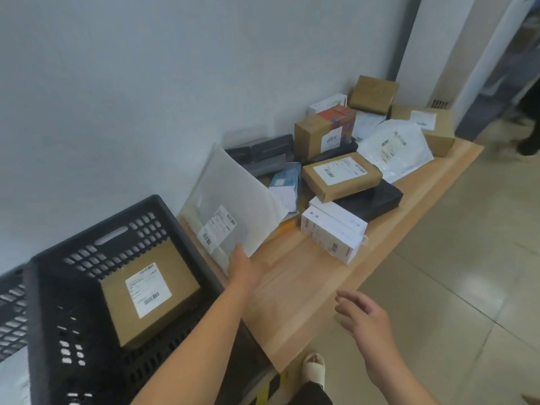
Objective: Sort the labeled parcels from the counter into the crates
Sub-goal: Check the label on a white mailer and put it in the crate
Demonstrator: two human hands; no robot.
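Head | left hand (244, 266) grips flat mailer (230, 200) beside crate (49, 302) | right hand (365, 320) loose | parcels (342, 175) heaped behind

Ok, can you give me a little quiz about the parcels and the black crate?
1. True or false: a brown box lies inside the black crate.
2. Which hand grips the clear flat parcel? A: left hand. B: right hand.
3. Fill the gap: the right hand holds ____.
Key: 1 true; 2 A; 3 nothing.
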